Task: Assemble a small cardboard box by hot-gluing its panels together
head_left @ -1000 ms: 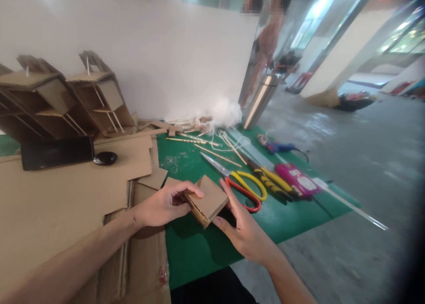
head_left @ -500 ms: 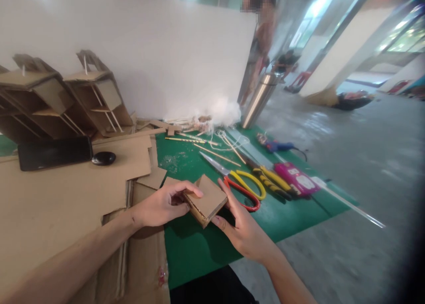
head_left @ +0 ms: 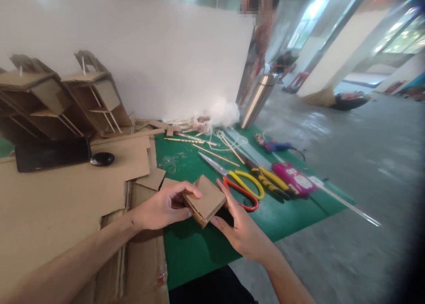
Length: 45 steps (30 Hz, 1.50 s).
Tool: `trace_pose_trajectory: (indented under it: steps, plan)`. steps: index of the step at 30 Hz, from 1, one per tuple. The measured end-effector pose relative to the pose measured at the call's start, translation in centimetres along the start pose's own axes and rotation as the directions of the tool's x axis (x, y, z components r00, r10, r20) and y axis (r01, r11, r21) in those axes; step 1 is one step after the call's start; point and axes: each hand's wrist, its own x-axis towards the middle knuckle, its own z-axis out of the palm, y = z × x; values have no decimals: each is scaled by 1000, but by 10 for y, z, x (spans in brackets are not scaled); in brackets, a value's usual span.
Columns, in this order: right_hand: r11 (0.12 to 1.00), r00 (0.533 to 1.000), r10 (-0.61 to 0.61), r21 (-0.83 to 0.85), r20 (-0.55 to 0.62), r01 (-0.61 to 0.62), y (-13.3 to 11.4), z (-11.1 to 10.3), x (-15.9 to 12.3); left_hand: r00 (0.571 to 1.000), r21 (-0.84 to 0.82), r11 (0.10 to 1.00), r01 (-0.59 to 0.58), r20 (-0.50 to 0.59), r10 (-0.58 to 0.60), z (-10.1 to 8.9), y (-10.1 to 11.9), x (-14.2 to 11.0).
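Note:
Between my two hands is a small square cardboard block (head_left: 206, 198), layered at its edges and tilted toward me above the green table top (head_left: 199, 246). My left hand (head_left: 166, 204) grips its left corner, thumb at the near side and index finger lying over the top. On the right side, my right hand (head_left: 241, 228) clasps it with the fingers along the far edge and the thumb at the near edge. Just beyond my right hand lie scissors (head_left: 244, 188) with one red and one yellow handle. Pliers (head_left: 268, 182) with yellow-black grips rest beside them.
Cardboard sheets (head_left: 66, 202) cover the left side, with a phone (head_left: 53, 154) and a black mouse-shaped object (head_left: 102, 159) on them. Cardboard structures (head_left: 96, 95) stand behind. A steel flask (head_left: 257, 101), a magenta device (head_left: 294, 180) and a blue-handled tool (head_left: 274, 145) sit at right. People are in the background.
The view has shifted very slightly, so the surroundings sit a little further left. Both hands keep the same hold on the cardboard block.

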Motion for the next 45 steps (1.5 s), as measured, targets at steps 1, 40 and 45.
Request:
trace_pose_trajectory:
  steps: [1,40,45]
  plan:
    - [1000,1000,-4,-1,1,4,1,0,0,1000,2,1000,4,0,-4,1,0,0]
    - [999,1000,0,43,9,0,-7,-1,-2,998,8,998,58,25,-58,4,2,2]
    - [998,1000,12,53,3,-13,-8,-1,-3,998,20,998,60,33,-60,4,1,2]
